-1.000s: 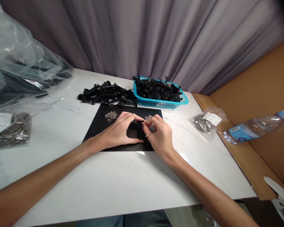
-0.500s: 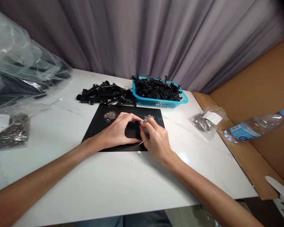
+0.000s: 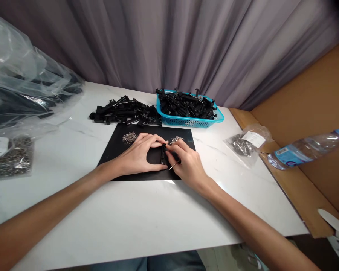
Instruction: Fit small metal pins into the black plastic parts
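Both hands meet over a black mat on the white table. My left hand curls round a small black plastic part, thumb and fingers pinching it upright on the mat. My right hand is closed against the same part from the right and holds a thin metal pin that sticks out below the fingers. Two little heaps of silvery metal pieces lie on the mat: one left of the hands, one just behind my right hand.
A loose pile of black plastic parts and a blue basket full of them stand behind the mat. Plastic bags sit at the left, a small bag of metal pieces and a water bottle at the right by cardboard.
The hands stay together on the black part with only small finger shifts. The metal pin in my right hand has changed its angle slightly.
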The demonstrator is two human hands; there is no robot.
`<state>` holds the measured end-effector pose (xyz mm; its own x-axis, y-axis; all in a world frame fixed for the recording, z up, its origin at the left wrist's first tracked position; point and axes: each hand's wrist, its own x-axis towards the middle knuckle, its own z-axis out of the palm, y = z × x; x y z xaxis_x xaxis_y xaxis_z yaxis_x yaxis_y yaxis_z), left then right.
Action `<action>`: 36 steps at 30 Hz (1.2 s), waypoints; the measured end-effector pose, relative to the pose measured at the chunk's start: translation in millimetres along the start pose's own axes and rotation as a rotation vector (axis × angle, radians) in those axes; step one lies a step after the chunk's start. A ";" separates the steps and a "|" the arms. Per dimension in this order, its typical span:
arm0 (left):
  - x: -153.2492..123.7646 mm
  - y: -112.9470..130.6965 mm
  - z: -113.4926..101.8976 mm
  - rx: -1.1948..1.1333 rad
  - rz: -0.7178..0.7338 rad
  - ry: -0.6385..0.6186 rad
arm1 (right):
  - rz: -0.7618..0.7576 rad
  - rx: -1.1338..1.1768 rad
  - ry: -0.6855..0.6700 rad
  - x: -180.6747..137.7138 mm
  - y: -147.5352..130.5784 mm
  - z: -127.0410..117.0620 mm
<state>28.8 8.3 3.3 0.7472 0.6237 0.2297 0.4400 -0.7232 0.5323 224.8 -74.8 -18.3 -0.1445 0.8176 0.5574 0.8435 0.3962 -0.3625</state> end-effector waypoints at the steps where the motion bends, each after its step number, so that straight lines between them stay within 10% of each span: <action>1: 0.6 0.6 -0.1 0.002 0.002 0.003 | -0.011 -0.006 0.001 -0.5 0.3 1.1; 29: 1.3 -2.2 3.4 0.003 0.014 0.014 | -0.096 0.230 -0.003 6.2 24.1 1.1; 36: 0.4 -1.0 1.0 0.074 0.050 0.188 | -0.102 0.191 0.039 3.4 18.1 -3.8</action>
<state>29.1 9.0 2.0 0.6655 0.6262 0.4062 0.4458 -0.7700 0.4566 241.6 -66.4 -20.1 -0.2008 0.7538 0.6257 0.7118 0.5511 -0.4355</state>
